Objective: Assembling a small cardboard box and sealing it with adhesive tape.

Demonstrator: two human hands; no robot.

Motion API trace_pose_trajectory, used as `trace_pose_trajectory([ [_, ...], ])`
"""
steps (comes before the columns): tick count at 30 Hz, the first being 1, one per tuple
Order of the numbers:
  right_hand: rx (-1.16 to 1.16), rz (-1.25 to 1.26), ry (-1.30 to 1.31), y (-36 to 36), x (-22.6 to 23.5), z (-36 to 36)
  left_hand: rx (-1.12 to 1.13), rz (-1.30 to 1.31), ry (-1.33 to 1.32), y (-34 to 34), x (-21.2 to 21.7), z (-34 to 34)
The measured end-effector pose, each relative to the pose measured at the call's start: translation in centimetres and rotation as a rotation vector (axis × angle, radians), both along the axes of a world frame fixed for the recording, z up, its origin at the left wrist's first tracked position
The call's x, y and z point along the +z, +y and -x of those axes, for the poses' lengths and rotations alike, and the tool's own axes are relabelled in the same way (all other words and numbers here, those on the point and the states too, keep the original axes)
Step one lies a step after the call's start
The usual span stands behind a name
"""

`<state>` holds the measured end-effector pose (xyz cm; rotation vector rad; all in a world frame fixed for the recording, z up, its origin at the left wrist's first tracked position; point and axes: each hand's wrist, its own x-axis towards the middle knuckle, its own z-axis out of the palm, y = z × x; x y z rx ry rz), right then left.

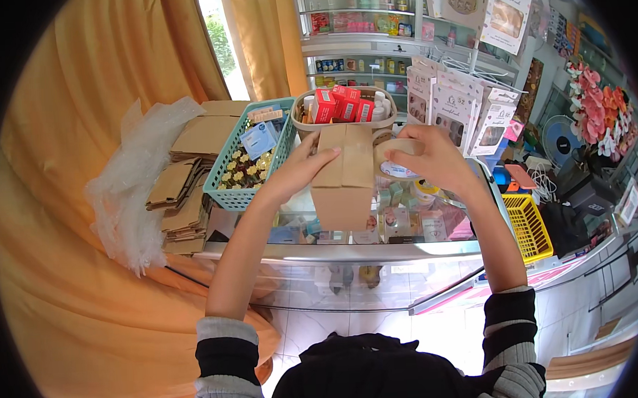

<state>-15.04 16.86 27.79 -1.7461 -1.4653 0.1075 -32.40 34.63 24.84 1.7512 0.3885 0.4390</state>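
A small brown cardboard box (343, 206) stands over the glass counter with its top flaps closed and a seam down the middle. My left hand (298, 173) grips it from the left side, thumb on the top and fingers hidden behind the box. On the other side, my right hand (440, 158) holds a roll of packing tape (404, 147), thumb across its ring. The roll is close against the box's right edge. Whether a strip of tape runs from the roll onto the box, I cannot tell.
Left of the box sit a teal basket (228, 197) with gold trinkets, flattened cardboard boxes (184, 219) and bubble wrap (123, 200). A beige bin (389, 119) of red boxes is behind. Hanging packets (456, 115) and a yellow basket (526, 225) are on the right.
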Motion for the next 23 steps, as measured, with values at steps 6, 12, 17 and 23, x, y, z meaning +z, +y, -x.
trace_pose_trajectory([
  [6, -0.057, 0.064, 0.093, 0.8, 0.4, -0.3, -0.005, -0.618, -0.18, 0.8, 1.0, -1.6],
  [12, -0.054, 0.1, 0.055, 0.0, 0.5, -1.6, -0.195, -1.038, 0.135, -0.3, 1.5, -2.8],
  [17, -0.01, 0.034, 0.066, -0.2, 0.9, -1.7, -0.146, -1.107, 0.414, -1.4, 1.9, -2.2],
  [23, -0.039, 0.088, 0.039, -0.8, 1.8, -1.7, -0.091, -1.11, 0.493, -2.1, 2.4, -2.0],
])
